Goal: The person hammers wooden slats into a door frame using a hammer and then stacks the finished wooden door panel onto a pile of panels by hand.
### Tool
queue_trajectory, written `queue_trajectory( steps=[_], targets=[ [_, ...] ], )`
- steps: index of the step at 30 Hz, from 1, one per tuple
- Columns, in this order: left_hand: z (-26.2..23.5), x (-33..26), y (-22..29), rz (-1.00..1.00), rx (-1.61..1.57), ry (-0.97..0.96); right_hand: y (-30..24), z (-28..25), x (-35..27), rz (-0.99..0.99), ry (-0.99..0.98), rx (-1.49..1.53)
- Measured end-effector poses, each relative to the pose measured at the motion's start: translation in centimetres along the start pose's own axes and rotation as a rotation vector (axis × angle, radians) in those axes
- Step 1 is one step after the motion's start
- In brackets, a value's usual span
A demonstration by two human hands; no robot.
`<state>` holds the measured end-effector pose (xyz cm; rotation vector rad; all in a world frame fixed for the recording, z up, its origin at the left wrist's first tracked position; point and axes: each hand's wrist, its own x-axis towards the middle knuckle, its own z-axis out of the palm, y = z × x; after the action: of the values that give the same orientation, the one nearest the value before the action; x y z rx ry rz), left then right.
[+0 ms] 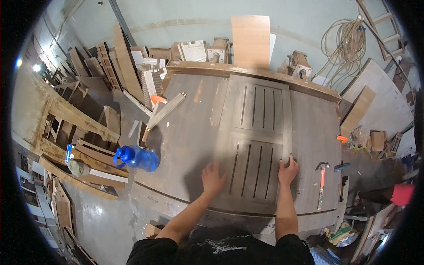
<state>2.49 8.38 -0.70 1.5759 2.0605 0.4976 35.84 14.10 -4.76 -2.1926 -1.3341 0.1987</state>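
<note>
A grey-brown wooden door panel (257,137) with two sets of dark vertical slots lies flat on the wide workbench (185,128). My left hand (213,178) is palm down at the panel's left side, fingers stretched and holding nothing; whether it touches the panel is hard to tell. At the opposite long edge, my right hand (288,172) has its thumb on the panel's face and its fingers along the outer side, gripping that edge. Right of this hand lies a claw hammer (322,184) with an orange-red handle.
A blue water bottle (138,158) lies at the bench's left edge, below a wooden strip (167,111) and an orange clamp (157,100). A raised wooden rail (212,69) borders the far side. Boards lean against the wall; a coiled hose (344,44) hangs there.
</note>
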Motion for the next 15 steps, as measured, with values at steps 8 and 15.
queue_trajectory(
  steps=[8, 15],
  targets=[
    [-0.6, -1.1, -0.9, 0.128, 0.065, 0.057, 0.1, -0.5, -1.7, -0.059, 0.067, 0.109],
    [-1.7, -0.4, -1.5, 0.165, 0.074, -0.056, -2.2, -0.9, -2.4, -0.024, 0.026, -0.046]
  ],
)
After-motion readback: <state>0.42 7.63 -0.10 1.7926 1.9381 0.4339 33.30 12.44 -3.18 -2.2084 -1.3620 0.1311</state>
